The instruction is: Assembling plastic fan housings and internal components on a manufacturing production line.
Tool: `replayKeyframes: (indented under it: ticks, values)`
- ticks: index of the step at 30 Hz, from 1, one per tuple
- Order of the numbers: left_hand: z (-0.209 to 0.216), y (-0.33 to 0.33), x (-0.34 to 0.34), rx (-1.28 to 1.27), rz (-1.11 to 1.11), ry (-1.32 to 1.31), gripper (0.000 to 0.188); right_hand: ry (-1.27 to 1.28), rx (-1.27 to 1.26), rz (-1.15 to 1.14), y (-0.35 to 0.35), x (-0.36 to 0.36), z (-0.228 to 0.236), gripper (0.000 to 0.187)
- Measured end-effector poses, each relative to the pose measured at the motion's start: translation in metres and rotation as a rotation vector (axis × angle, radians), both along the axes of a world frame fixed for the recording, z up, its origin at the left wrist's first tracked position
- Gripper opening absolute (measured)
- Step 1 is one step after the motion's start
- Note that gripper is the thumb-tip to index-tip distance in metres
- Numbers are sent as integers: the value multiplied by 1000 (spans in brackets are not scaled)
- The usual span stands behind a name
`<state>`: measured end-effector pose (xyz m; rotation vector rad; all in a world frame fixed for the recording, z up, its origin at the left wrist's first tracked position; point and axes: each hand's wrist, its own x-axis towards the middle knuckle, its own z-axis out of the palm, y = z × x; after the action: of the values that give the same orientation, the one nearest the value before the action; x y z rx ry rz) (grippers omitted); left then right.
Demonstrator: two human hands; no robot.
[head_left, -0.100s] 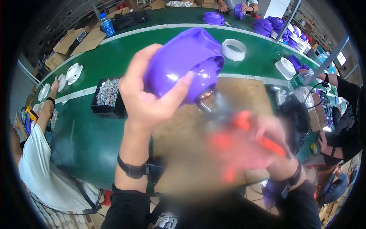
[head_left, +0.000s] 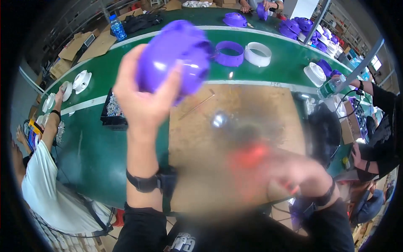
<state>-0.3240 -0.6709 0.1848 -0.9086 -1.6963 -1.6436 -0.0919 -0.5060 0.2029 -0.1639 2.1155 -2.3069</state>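
My left hand [head_left: 142, 101] grips a glossy purple plastic housing [head_left: 174, 59], thumb across its side, held up above the far left part of a brown board [head_left: 189, 155]. My right hand [head_left: 300, 170], low over the board's right side, is closed round a red tool [head_left: 252, 153], smeared by motion; its exact kind I cannot make out. A shiny round metal spot [head_left: 219, 119] shows beyond the tool; whether it belongs to it I cannot tell. On the board lies a thin rod [head_left: 197, 106]. Beyond the board stand a purple ring [head_left: 229, 62] and a white ring [head_left: 257, 55].
A black bin [head_left: 113, 120] of small metal parts stands left of the board. A black bag-like object [head_left: 325, 134] lies to its right. Co-workers sit at both sides and across the green table [head_left: 96, 155]. Purple and white housings [head_left: 294, 28] are heaped far right.
My left hand has carried the purple housing up and left, away from the red tool. The purple ring and thin rod have come into view. My right hand has shifted slightly down.
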Motion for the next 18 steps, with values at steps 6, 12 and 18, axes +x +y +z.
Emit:
replayKeyframes:
  ticks: [6, 12, 18]
  values:
    - [-15, -21, -38, 308, -105, -271, 41, -112, 402, -16, 36, -4, 7, 55]
    - [-60, -8, -66, 635, -387, -870, 55, -427, 279, -340, 92, -42, -13, 32]
    - [-67, 19, -91, 724, -557, -1106, 35, -583, 682, -399, 140, -100, -36, 33]
